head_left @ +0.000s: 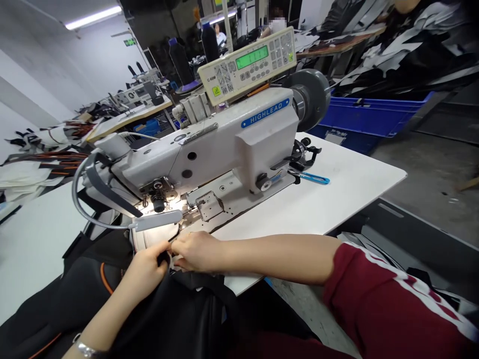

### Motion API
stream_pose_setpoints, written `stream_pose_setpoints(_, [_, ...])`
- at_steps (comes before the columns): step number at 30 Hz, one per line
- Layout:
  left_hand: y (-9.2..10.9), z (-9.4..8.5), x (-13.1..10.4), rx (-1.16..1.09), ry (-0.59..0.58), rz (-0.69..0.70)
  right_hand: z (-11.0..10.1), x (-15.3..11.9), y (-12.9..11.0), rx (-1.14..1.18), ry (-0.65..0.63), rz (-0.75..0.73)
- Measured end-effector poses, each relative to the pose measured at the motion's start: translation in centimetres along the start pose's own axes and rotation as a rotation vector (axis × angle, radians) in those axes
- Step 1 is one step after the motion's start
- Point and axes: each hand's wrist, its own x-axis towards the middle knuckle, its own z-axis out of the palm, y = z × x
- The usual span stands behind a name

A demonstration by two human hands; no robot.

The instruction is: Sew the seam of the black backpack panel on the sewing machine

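A worker's left hand (144,271) and right hand (196,251) are meeting fingertip to fingertip at the front edge of a white worktop (337,194), both pinching the black fabric (175,314) that is spilling from the worktop's edge down toward the lap. Each grip is closed on the cloth, just in front of the needle area of a grey HIGHLEAD sewing machine (224,144). A small gooseneck lamp (157,219) is shining just above the hands. A control panel (249,65) with a green display is sitting on top of the machine, blue-handled scissors (314,178) are lying beside its base, and a blue crate (374,117) is standing beyond the worktop.
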Motion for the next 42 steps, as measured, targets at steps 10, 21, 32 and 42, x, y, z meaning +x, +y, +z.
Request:
stream_pose_setpoints(10, [-1.0, 2.0, -0.2, 0.214, 0.102, 0.172, 0.9, 0.1, 0.6, -0.129, -0.074, -0.289])
stream_pose_setpoints(21, [0.0, 2.5, 0.0, 0.206, 0.064, 0.221, -2.1, -0.2, -0.8, -0.130, -0.262, -0.146])
stream_pose_setpoints(32, [-2.3, 3.1, 0.4, 0.098, 0.109, 0.341, 1.0, -0.4, -0.3, -0.120, 0.101, -0.265])
stream_pose_setpoints(42, [0.7, -1.8, 0.1, -0.101, 0.063, 0.156, 1.7, 0.5, 0.4, 0.055, 0.051, -0.060])
